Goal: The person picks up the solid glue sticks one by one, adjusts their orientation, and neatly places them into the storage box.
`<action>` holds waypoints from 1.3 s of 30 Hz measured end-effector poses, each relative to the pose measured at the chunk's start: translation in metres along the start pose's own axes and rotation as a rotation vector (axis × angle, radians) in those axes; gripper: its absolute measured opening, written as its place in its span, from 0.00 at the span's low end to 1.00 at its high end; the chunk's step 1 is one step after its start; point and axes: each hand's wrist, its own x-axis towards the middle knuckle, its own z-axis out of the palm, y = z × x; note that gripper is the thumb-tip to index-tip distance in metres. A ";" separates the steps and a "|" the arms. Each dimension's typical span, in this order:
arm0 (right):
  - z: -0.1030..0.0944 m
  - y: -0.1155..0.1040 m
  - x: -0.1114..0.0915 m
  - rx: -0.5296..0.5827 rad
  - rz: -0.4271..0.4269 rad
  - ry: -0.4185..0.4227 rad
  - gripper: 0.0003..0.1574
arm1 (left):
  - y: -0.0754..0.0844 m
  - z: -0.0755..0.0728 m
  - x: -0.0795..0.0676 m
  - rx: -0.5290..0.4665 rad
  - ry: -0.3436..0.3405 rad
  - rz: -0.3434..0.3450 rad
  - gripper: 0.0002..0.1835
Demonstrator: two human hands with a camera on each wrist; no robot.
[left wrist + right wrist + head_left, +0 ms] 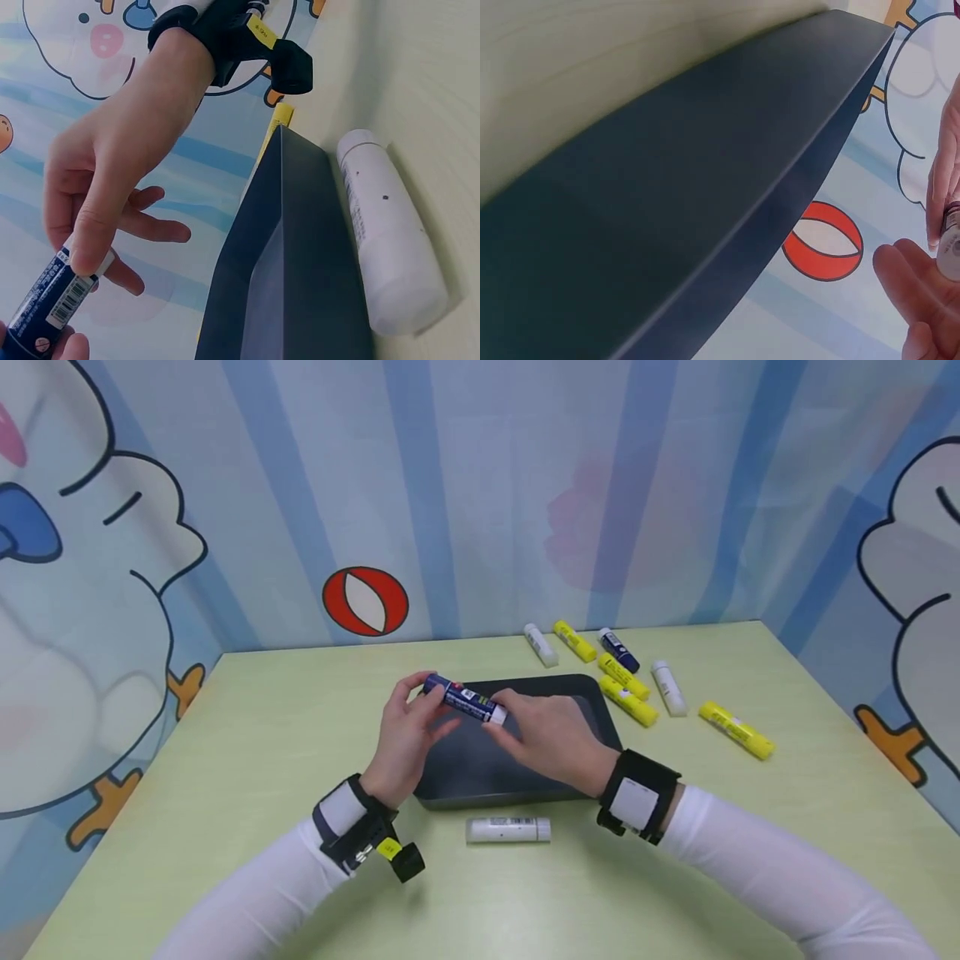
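Note:
A dark blue glue stick with a white end is held by both hands above a dark grey tray. My left hand pinches its dark end between thumb and fingers, the lower fingers spread. At the white end, my right hand grips with thumb and index finger; the left wrist view also shows this right hand and the barcode on the stick. Only part of the left hand shows at the right wrist view's edge. Below the tray's front side lies a white glue stick.
Several yellow glue sticks, one of them apart at the right, lie behind and right of the tray. Among them are a dark blue stick and two white ones, the nearer one beside the yellow. A patterned curtain stands behind the table.

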 end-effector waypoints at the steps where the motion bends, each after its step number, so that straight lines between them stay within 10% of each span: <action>1: 0.000 0.000 0.000 -0.004 -0.001 -0.005 0.18 | 0.000 0.000 0.000 0.005 0.003 0.001 0.18; 17: -0.010 0.020 -0.012 -0.019 0.019 -0.168 0.22 | -0.001 -0.021 0.024 0.311 -0.039 -0.058 0.21; 30: -0.025 0.077 -0.029 -0.224 0.232 -0.238 0.21 | 0.011 -0.037 0.044 0.646 -0.188 -0.048 0.23; 39: -0.026 0.096 -0.041 -0.176 0.497 -0.351 0.20 | 0.021 -0.040 0.051 0.819 -0.234 -0.072 0.23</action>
